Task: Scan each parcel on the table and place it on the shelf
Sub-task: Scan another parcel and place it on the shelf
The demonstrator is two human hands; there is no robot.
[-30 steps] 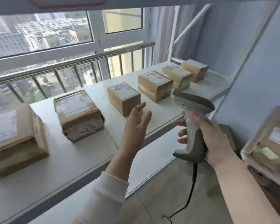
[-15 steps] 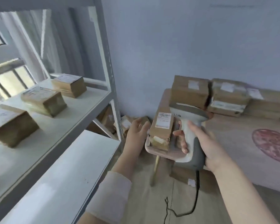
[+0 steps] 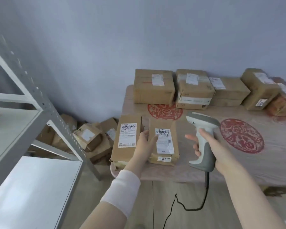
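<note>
Near corner of the counter (image 3: 238, 169): left hand (image 3: 144, 142), fingers spread, rests on a flat cardboard parcel (image 3: 163, 142); right hand (image 3: 210, 146) is wrapped around the scanner (image 3: 203, 139). The parcel looks light and stiff; best gripped by its long edges.

The table (image 3: 238, 162) has bare room right of the two near parcels: the left one (image 3: 126, 139) and the right one (image 3: 163, 142) lie side by side with a narrow gap, where the left hand (image 3: 146, 141) reaches. A row of boxes (image 3: 193, 90) fills the back edge. The shelf post (image 3: 56, 116) stands left; the shelf board (image 3: 31, 187) below is open.
</note>
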